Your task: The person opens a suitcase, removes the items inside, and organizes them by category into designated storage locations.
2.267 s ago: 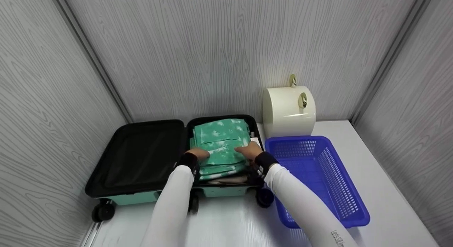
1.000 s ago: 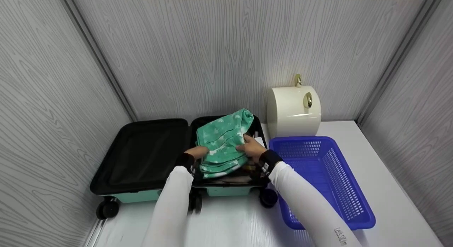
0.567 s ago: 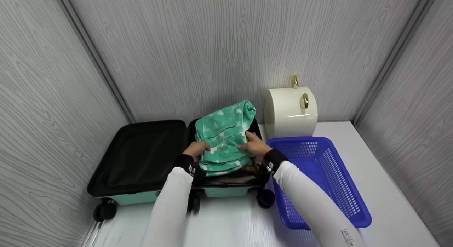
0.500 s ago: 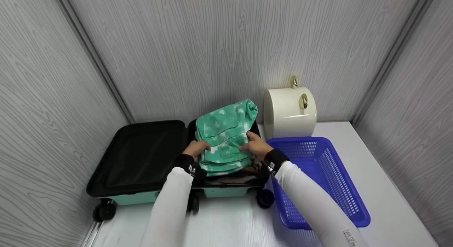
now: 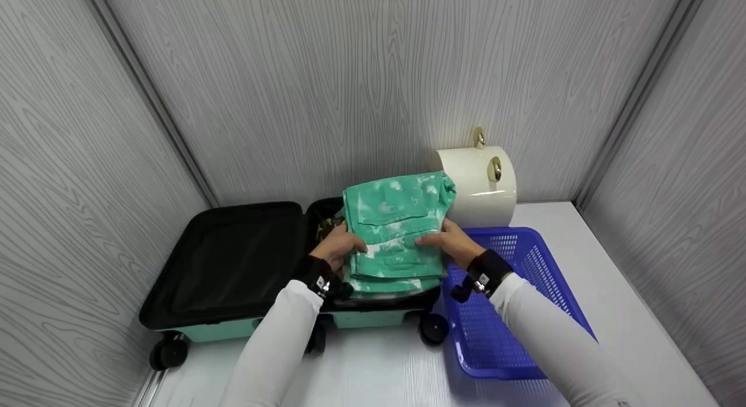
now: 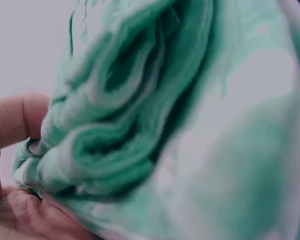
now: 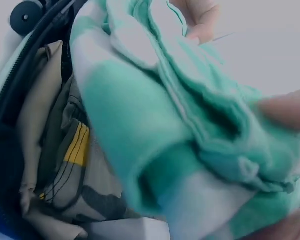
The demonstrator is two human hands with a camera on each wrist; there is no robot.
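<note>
Both hands are gripping the folded green cloth (image 5: 396,232): left hand (image 5: 338,248) clamped at 9 o'clock, right hand (image 5: 451,244) at 3.

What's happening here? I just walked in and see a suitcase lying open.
A person holds a folded green-and-white garment between the left hand and right hand, raised above the open suitcase. More clothes lie packed underneath. A blue basket sits just right of the suitcase.
</note>
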